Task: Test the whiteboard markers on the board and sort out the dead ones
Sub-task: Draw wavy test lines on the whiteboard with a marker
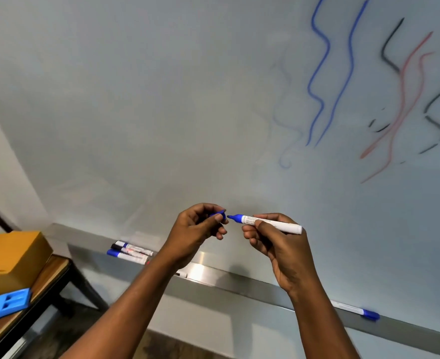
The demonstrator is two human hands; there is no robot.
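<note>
My right hand (270, 239) grips an uncapped blue whiteboard marker (283, 225), its dark tip pointing left. Just left of that tip, my left hand (198, 229) pinches the blue cap (220, 216), a small gap between cap and tip. Both hands are in front of the whiteboard (161, 99), which carries wavy blue, black and red test strokes (317, 73) at upper right. On the metal tray (239, 281) lie three capped markers (130, 251) at the left and one blue-capped marker (356, 310) at the right. Another marker end (182, 274) peeks out behind my left wrist.
A wooden table (50, 275) with a dark metal frame stands at lower left. It bears a tan cardboard box (11, 257) and a blue plastic piece (3, 304). A pale wall lies left of the board.
</note>
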